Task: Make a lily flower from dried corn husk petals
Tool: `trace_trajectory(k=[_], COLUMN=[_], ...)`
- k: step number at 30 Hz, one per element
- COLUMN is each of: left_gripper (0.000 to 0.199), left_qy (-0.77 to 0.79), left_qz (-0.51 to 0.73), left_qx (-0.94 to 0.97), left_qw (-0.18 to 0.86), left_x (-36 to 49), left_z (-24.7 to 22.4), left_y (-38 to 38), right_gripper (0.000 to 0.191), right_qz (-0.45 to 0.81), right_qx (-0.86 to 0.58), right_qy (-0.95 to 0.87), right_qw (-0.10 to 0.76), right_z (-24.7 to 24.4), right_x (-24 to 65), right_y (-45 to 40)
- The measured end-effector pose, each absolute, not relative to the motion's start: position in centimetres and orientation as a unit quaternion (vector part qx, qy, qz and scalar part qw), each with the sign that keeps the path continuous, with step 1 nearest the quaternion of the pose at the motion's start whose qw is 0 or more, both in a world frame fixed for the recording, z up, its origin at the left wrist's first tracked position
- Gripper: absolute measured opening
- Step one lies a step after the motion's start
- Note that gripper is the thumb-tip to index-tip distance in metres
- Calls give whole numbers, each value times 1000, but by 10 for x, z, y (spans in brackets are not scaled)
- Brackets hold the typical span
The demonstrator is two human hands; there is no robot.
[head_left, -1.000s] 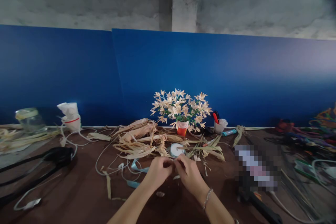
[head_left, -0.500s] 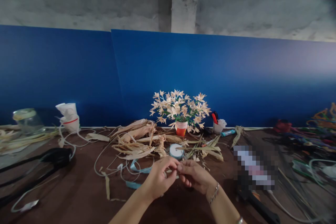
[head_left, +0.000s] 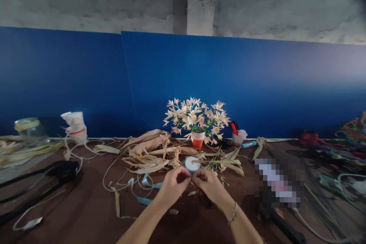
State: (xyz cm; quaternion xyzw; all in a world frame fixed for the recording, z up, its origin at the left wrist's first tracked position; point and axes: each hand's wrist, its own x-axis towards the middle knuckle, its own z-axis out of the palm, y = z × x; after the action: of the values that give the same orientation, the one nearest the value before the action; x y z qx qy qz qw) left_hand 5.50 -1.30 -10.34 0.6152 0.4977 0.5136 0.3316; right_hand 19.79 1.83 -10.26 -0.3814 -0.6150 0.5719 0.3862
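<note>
My left hand (head_left: 175, 186) is closed in a pinch, thumb against forefinger, over the middle of the brown table. Close beside it, my right hand (head_left: 210, 186) pinches in the same way, its fingertips almost meeting the left ones. Whatever lies between the fingers is too small to make out. Just beyond the fingertips sits a round roll of tape (head_left: 192, 163), white on top with a bluish side. A small pale husk scrap (head_left: 192, 193) lies below the hands, and another brownish scrap (head_left: 173, 211) is nearer to me.
Dried corn husks (head_left: 148, 152) are heaped at the back, next to a red-and-white pot (head_left: 198, 139) of pale husk flowers (head_left: 194, 114). Blue ribbon (head_left: 144, 200) and loose cords lie left. A black-handled tool (head_left: 286, 225) is at right; black straps (head_left: 57, 171) at left.
Both hands have turned so that the fingertips point forward, and they are slightly apart where they touched before. Table scraps formerly hidden behind the hands now show.
</note>
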Motion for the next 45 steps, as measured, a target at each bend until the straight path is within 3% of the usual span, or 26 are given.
trace_trajectory(k=[6,11,18,23,26,29,31,33,37,45], left_gripper=[11,8,17,20,21,44,46,44,38,20], left_qy=[451,437,437,412,449,467,453,441,439,471], left_qz=[482,510,581,612,615,601,528,434,355,388], left_qx=[701,702,552,509,540,635,719,782,820,788], left_qw=[269,237,409,444,358,133,-9,-76,-93,-85], left_x=[54,54,51,49,46,45,47,51,58,60], left_z=[-97,-96,-95,-98,-99,-98,-96,-96,-99,-96], left_y=[-18,-17,-14,-10,-11,-18,-23,-25,-23,-23], right_gripper=[31,28,18,15,18,22,22,20,13,23], right_qz=[652,689,698,665,640,596,573,547,469,430], right_qx=[-368,-349,-308,-336,-358,-388,-389,-379,-369,-393], right_qy=[-552,-519,-504,-518,-532,-560,-581,-611,-685,-708], right_qw=[367,365,405,420,423,425,428,429,417,400], right_z=[-109,-109,-105,-104,-108,-112,-113,-112,-112,-115], right_x=[197,198,202,207,207,204,202,200,201,204], right_y=[18,18,20,23,27,29,29,28,27,30])
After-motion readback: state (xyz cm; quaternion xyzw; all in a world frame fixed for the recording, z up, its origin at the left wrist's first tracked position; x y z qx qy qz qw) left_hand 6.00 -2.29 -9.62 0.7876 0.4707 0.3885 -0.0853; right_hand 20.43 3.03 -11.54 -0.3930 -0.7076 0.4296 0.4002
